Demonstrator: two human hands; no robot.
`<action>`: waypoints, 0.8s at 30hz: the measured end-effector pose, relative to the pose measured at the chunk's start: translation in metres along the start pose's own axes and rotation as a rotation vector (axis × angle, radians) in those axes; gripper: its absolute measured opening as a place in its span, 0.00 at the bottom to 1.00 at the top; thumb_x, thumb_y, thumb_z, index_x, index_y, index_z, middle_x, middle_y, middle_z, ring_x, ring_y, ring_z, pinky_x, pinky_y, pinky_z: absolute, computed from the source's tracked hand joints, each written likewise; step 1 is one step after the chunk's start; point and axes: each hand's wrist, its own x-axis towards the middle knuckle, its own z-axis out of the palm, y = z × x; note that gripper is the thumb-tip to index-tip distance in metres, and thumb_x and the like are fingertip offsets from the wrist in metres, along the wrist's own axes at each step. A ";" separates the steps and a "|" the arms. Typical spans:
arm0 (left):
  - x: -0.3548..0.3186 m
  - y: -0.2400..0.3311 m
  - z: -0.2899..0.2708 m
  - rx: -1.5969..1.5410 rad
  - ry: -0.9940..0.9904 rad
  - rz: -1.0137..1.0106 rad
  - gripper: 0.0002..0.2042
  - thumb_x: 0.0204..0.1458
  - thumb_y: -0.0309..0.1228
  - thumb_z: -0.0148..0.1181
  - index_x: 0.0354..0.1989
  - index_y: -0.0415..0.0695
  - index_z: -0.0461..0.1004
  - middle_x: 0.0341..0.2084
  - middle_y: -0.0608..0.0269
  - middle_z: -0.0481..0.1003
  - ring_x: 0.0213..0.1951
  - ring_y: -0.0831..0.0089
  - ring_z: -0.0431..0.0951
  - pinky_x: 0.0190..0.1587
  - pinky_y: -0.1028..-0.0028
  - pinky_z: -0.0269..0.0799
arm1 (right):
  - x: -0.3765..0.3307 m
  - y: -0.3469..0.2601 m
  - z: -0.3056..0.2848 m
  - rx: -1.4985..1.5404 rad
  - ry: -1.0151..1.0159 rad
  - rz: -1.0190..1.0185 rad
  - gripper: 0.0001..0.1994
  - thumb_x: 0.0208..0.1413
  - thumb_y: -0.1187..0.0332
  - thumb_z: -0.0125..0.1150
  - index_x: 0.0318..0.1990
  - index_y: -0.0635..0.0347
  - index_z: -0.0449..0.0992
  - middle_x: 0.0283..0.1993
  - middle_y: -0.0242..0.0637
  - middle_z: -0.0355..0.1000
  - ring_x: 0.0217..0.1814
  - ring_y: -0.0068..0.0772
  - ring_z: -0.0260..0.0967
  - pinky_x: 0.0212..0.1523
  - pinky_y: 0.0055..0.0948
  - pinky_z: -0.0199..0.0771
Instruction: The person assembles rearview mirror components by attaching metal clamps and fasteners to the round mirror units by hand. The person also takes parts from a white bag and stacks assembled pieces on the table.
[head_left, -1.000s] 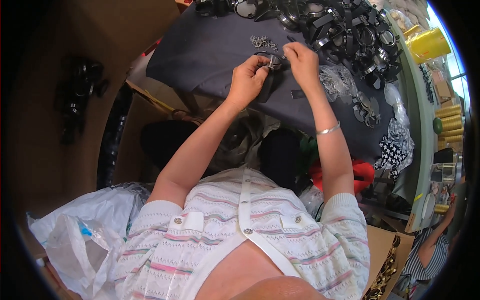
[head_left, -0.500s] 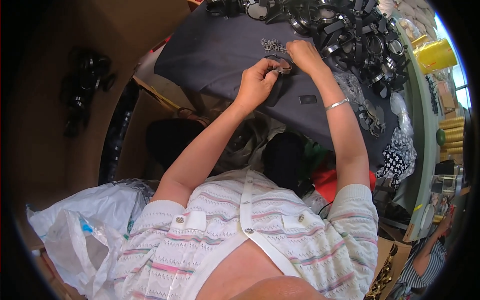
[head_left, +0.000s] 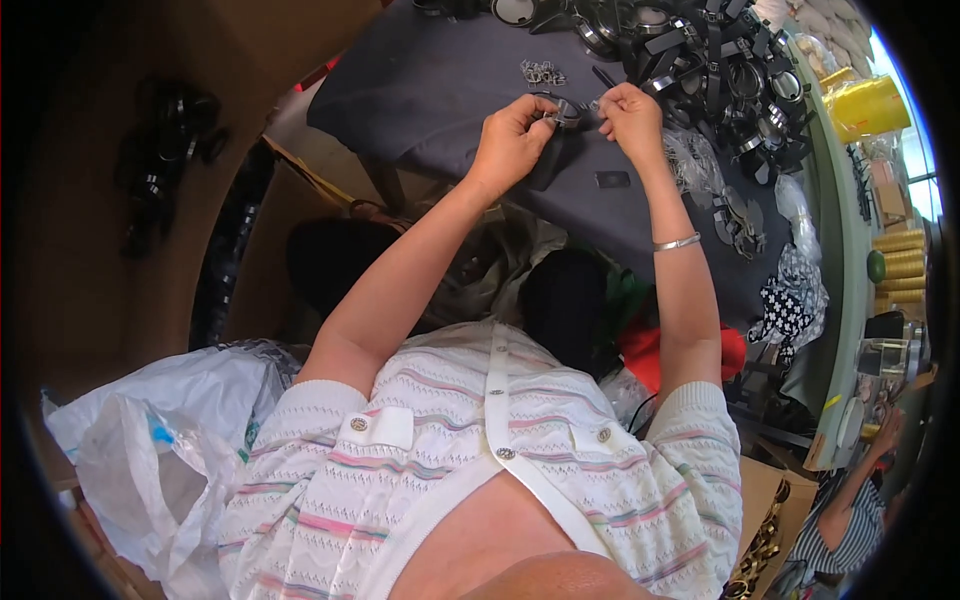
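My left hand is closed on a wristwatch with a silver case and a black strap, held over the dark cloth. The strap hangs down beside my fingers. Just right of it, my right hand is pinched, its fingertips close to the watch. A tiny shiny piece shows at those fingertips, too small to name. One thin dark strip juts up behind the right hand; whether I hold it cannot be seen. Beyond the watch lies a little heap of silver metal buckles. A small dark rectangular piece lies nearer me.
Many black-strapped watches are piled at the table's far right. Clear plastic and flat grey pieces lie by the right edge. Yellow spools stand farther right. White bags sit at my left, and another person's arm shows at lower right.
My right hand has moved right and slightly nearer me, away from the buckle heap, and its fingers have turned toward the watch. The left hand keeps its hold, with the watch tilted differently.
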 end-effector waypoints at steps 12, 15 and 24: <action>0.001 -0.004 -0.001 -0.012 -0.044 0.046 0.08 0.52 0.25 0.51 0.39 0.40 0.72 0.17 0.71 0.69 0.14 0.87 0.63 0.15 0.83 0.58 | -0.047 -0.027 0.017 -0.016 0.097 -0.378 0.02 0.48 0.78 0.58 0.30 0.64 0.74 0.24 0.31 0.70 0.23 0.20 0.67 0.24 0.18 0.65; 0.002 -0.002 0.000 0.007 -0.029 0.026 0.08 0.52 0.25 0.51 0.39 0.40 0.72 0.18 0.71 0.69 0.15 0.86 0.63 0.15 0.83 0.59 | -0.061 -0.036 0.025 -0.207 0.109 -0.625 0.05 0.45 0.78 0.60 0.31 0.63 0.73 0.27 0.37 0.69 0.26 0.33 0.69 0.26 0.25 0.67; 0.002 -0.003 0.000 -0.011 -0.026 0.029 0.08 0.52 0.25 0.51 0.38 0.40 0.73 0.18 0.71 0.69 0.15 0.87 0.64 0.15 0.83 0.60 | -0.058 -0.031 0.039 -0.528 0.273 -0.917 0.07 0.41 0.78 0.62 0.28 0.59 0.71 0.28 0.34 0.68 0.28 0.38 0.70 0.27 0.31 0.72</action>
